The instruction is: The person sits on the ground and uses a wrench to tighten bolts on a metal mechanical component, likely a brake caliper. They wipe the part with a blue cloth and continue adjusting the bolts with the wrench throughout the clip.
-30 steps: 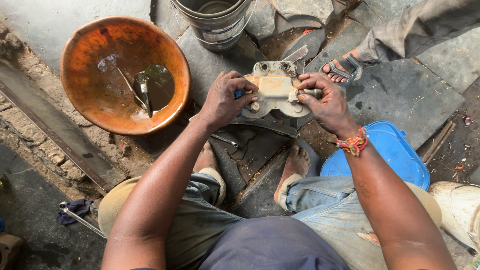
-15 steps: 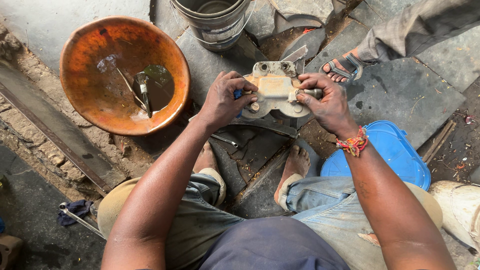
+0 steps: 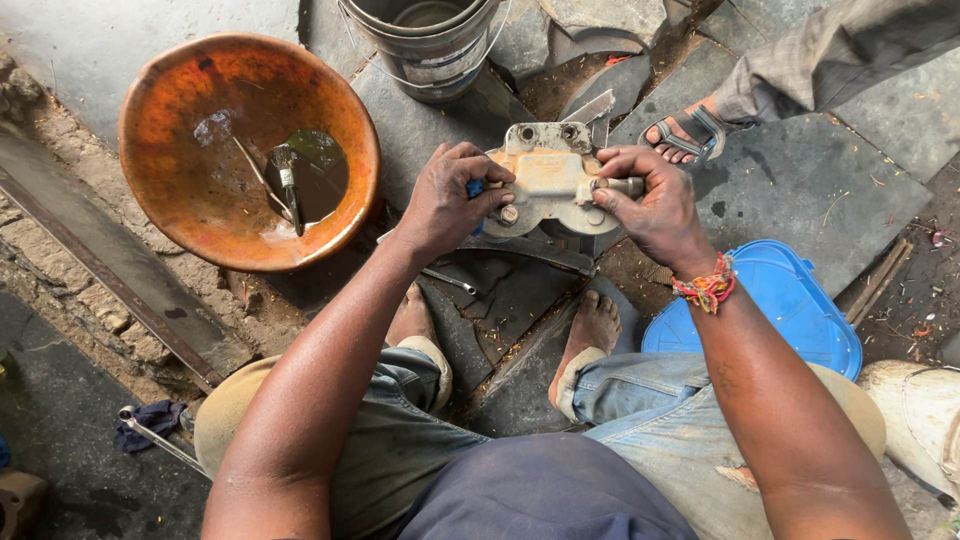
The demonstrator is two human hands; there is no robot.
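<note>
Left hand: the left hand (image 3: 447, 205) was clamped on the left end of a grimy beige cast-metal machine part (image 3: 552, 180), fingers (image 3: 484, 175) curled over its top edge, with a small blue object pinched against it.
Right hand: the right hand (image 3: 655, 205) gripped the part's right end, fingers (image 3: 618, 160) closed around a short metal stub (image 3: 625, 186) sticking out sideways.
Part position: held between both hands above the dark stone floor (image 3: 800, 190), in front of the person's bare feet (image 3: 590, 330).
Long axis: it ran left to right across the view, the stub pointing right; a lug with two round holes pointed away from the person, towards a grey metal bucket (image 3: 425, 45).
Left of the part: a wide rusty orange metal bowl (image 3: 180, 130) stood on the floor, holding dark liquid and a small brush (image 3: 285, 180).
Right of the person: a blue plastic lid (image 3: 790, 310) lay just beside the right forearm.
Beyond: another person's sandalled foot (image 3: 690, 135) rested on the floor, well apart from the hands.
</note>
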